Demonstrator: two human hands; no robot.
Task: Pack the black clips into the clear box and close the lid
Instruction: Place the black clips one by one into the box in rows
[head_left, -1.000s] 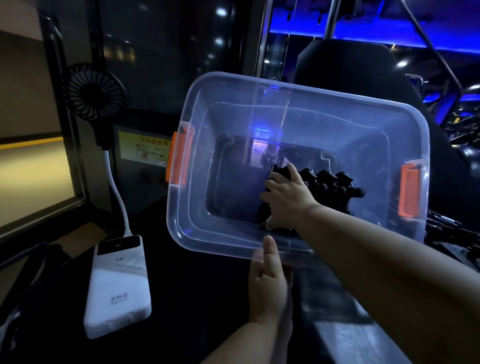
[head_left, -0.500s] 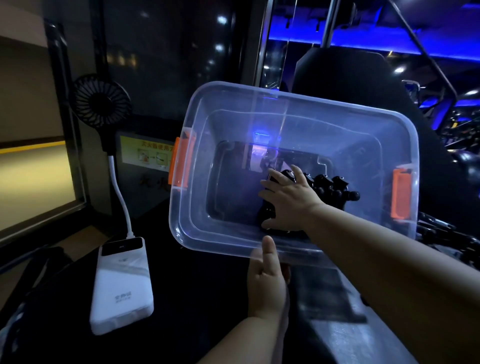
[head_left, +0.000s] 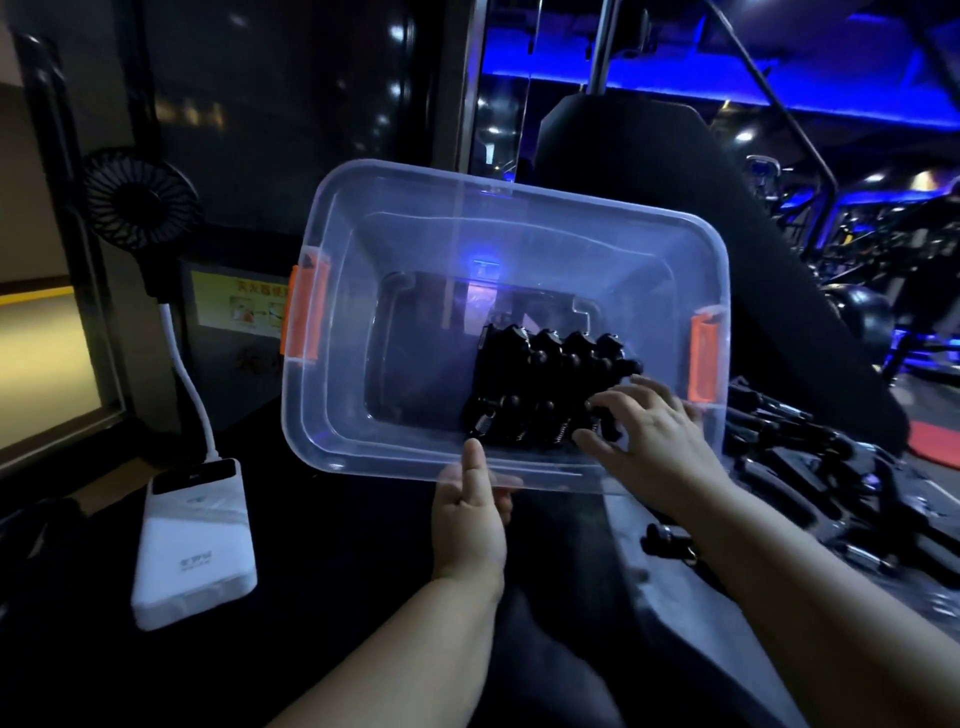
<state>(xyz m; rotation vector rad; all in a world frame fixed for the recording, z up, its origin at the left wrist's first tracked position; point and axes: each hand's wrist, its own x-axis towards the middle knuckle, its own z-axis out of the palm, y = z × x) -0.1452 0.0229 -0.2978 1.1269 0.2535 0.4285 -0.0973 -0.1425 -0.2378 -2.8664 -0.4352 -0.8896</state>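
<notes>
The clear box (head_left: 332, 426), with orange latches at both ends, is tilted toward me and has no lid on it. My left hand (head_left: 470, 514) grips its near rim, thumb over the edge. Several black clips (head_left: 540, 384) lie packed in rows at the right of the box floor. My right hand (head_left: 649, 431) is at the box's near right corner, fingers spread and relaxed, touching the nearest clips. More black clips (head_left: 810, 467) lie in a loose pile on the dark surface to the right of the box.
A white power bank (head_left: 195, 540) lies at the left, wired to a small black fan (head_left: 137, 200) standing behind it. A single black clip (head_left: 667, 540) lies beside my right forearm. A dark padded seat back rises behind the box.
My right hand has drawn back from the middle of the box to its near right corner, uncovering the packed clips. The box has dropped slightly in view while my left hand keeps hold of the rim.
</notes>
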